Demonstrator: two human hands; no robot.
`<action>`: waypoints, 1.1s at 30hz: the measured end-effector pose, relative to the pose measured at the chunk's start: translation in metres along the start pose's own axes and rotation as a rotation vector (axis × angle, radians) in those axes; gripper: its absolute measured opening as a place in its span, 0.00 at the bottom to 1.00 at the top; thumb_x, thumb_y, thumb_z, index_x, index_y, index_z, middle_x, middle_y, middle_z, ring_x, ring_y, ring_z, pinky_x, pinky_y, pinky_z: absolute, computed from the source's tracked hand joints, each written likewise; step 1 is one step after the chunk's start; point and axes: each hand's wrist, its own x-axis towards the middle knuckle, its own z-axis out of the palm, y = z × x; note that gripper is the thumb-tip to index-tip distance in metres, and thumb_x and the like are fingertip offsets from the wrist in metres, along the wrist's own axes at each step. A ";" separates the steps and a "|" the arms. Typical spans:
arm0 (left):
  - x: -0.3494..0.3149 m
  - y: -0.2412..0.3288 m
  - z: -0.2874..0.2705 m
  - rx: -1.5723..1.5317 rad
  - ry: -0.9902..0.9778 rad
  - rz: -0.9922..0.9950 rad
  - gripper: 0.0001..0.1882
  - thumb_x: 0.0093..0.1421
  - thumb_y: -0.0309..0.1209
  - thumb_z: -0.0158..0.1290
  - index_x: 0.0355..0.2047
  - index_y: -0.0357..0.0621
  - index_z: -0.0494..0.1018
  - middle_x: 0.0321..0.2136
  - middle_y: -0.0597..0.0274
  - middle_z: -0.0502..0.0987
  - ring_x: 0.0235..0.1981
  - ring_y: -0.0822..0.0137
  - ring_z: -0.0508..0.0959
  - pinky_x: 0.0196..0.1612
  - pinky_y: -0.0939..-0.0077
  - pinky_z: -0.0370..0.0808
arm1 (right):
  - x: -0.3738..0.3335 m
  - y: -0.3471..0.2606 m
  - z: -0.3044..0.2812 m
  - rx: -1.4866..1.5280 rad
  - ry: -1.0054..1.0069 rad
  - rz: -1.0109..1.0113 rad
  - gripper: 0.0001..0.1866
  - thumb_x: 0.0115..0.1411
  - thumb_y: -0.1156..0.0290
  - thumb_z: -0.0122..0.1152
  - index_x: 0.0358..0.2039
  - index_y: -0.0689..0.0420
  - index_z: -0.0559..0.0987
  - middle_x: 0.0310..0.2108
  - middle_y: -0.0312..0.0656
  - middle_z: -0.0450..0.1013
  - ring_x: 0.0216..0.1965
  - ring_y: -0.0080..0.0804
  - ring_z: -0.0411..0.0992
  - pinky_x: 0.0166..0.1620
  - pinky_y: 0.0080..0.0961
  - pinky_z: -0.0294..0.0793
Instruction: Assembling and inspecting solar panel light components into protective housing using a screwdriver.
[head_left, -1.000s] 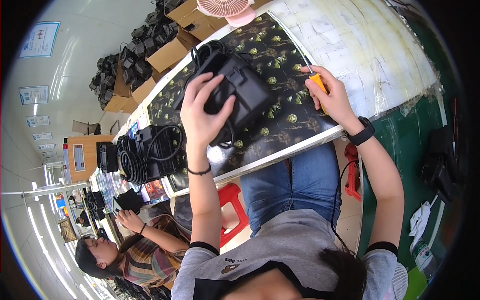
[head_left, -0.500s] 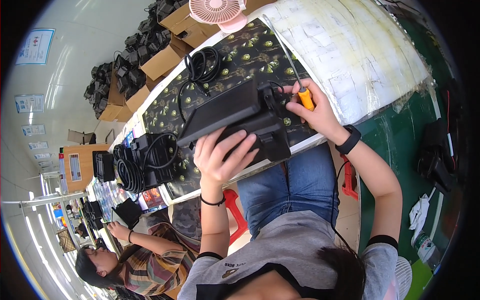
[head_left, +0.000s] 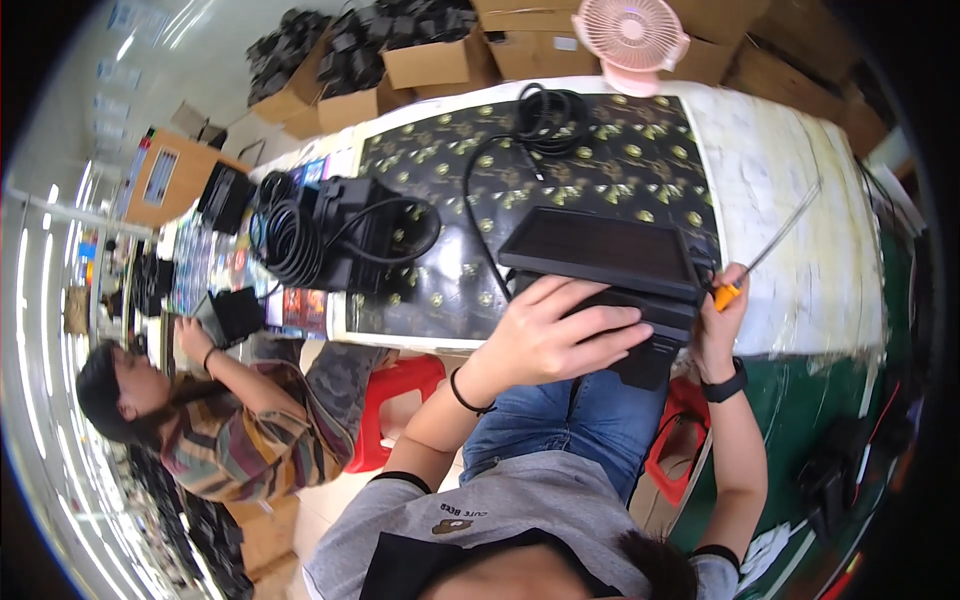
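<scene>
A black boxy device with a flat dark panel (head_left: 598,248) is held above the table's near edge, over my lap. My left hand (head_left: 565,335) is closed on its near side, fingers spread across the black casing below the panel. At the device's right end, my right hand (head_left: 718,335) grips a screwdriver with an orange handle (head_left: 728,296). Its long metal shaft points up and away to the right, off the device. Those fingers also lie against the device's end, partly hidden by it. A black cable runs left of the panel to a coil (head_left: 553,118) farther back.
A patterned dark mat (head_left: 440,165) covers the table. Left stands another black device with coiled cable (head_left: 350,225). A pink fan (head_left: 632,40) is at the back, before cardboard boxes (head_left: 440,62) of black parts. A co-worker (head_left: 250,415) sits left, handling a black unit.
My view has turned, so the table lies more level. The device's panel now faces me more squarely. The screwdriver's shaft has swung from pointing up-left to up-right, still in my right hand.
</scene>
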 end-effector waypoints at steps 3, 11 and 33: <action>-0.004 0.006 0.003 0.090 0.010 0.001 0.19 0.49 0.32 0.57 0.44 0.58 0.81 0.42 0.74 0.79 0.41 0.64 0.78 0.44 0.71 0.76 | 0.007 0.002 0.004 0.075 0.028 0.112 0.21 0.54 0.88 0.56 0.42 0.50 0.64 0.36 0.31 0.60 0.38 0.19 0.63 0.53 0.21 0.66; -0.019 0.084 0.024 0.412 0.126 -0.142 0.19 0.51 0.31 0.54 0.44 0.49 0.82 0.43 0.73 0.78 0.34 0.74 0.78 0.44 0.83 0.75 | 0.006 -0.050 0.021 0.200 -0.016 0.466 0.16 0.62 0.85 0.56 0.40 0.48 0.64 0.30 0.26 0.66 0.30 0.12 0.69 0.34 0.11 0.74; -0.028 -0.012 -0.011 -0.211 0.151 -0.197 0.23 0.35 0.36 0.70 0.37 0.54 0.85 0.38 0.69 0.81 0.43 0.56 0.82 0.39 0.66 0.76 | -0.003 -0.059 0.037 -0.023 -0.195 0.139 0.20 0.52 0.89 0.67 0.32 0.53 0.65 0.29 0.33 0.68 0.48 0.35 0.77 0.51 0.29 0.76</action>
